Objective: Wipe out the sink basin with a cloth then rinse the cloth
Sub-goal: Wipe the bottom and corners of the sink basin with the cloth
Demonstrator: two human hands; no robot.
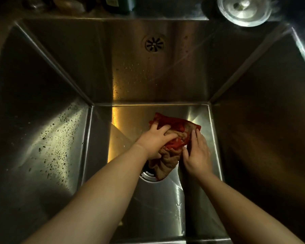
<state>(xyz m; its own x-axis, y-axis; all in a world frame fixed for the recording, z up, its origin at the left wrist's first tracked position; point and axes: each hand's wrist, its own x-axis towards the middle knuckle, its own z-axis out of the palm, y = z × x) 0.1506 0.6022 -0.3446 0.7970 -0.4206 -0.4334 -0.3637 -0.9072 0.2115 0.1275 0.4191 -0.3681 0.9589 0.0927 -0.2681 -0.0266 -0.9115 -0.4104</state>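
Okay, mid-wipe by the look of it. The cloth [176, 124], red and brown and bunched, sits on the floor of the sink basin [157, 208], centre frame and slightly right. Its lower brown end lies over part of the drain [147, 175].

Left hand [154, 142]: on top of the cloth, fingers curled into the fabric, grip clamped on it. Right hand [197, 154]: just beside the cloth on its right edge, fingers fairly straight and laid against it, grip apart, touching rather than holding.

Key relation: the cloth lies under the left hand and to the left of the right hand. Both are in contact, but the left is the one that has it.

Cloth long axis runs roughly up-down in frame, tilted a little. The red end points to upper right, toward the back wall with the overflow grate [154, 44]. The brown end trails to lower left.

My guess is that wiping isn't finished, as droplets show on the left wall. No tap is in view for the rinse.
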